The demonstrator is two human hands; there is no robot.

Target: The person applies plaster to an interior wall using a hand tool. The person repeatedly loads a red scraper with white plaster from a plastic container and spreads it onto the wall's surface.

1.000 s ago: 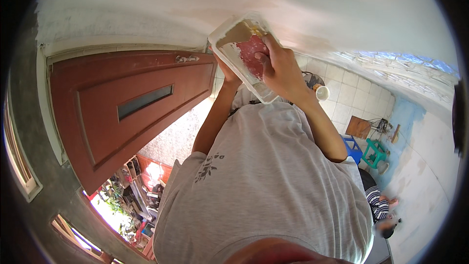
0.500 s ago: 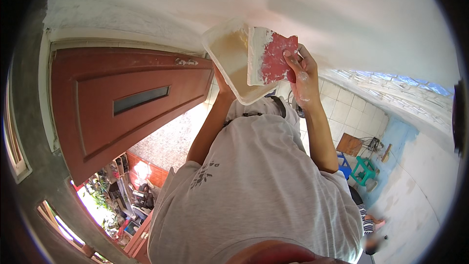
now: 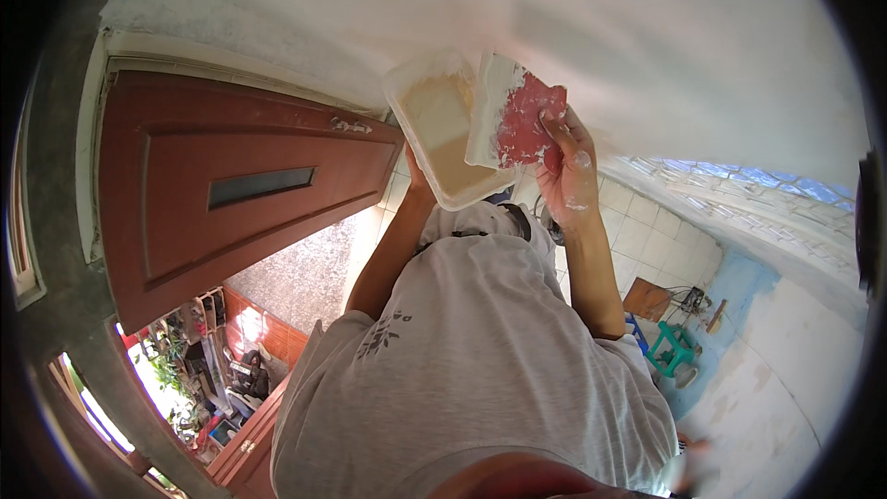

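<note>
My left hand [image 3: 413, 168], mostly hidden behind a whitish plastic tub [image 3: 434, 196], supports it from the left side. Inside the tub a pale beige layer shows. My right hand [image 3: 570, 171] grips a flat red putty spreader [image 3: 528, 120], thumb on its near face and fingers behind. White paste coats the spreader's left edge and speckles the red part. That coated edge overlaps the tub's right rim from my view; whether they touch I cannot tell. White smears mark my right hand and wrist.
A patchy white plastered wall [image 3: 647, 46] rises just ahead. To the left a reddish-brown door [image 3: 185, 240] stands ajar. Down at the right are a green stool [image 3: 669, 349], a brown board [image 3: 645, 299] and cables on white floor tiles [image 3: 637, 231]. A blurred person is at lower right.
The tub has tilted and dropped slightly, showing more of its inside. The spreader has shifted a little right and down with my right hand. The whole view has turned slightly.
</note>
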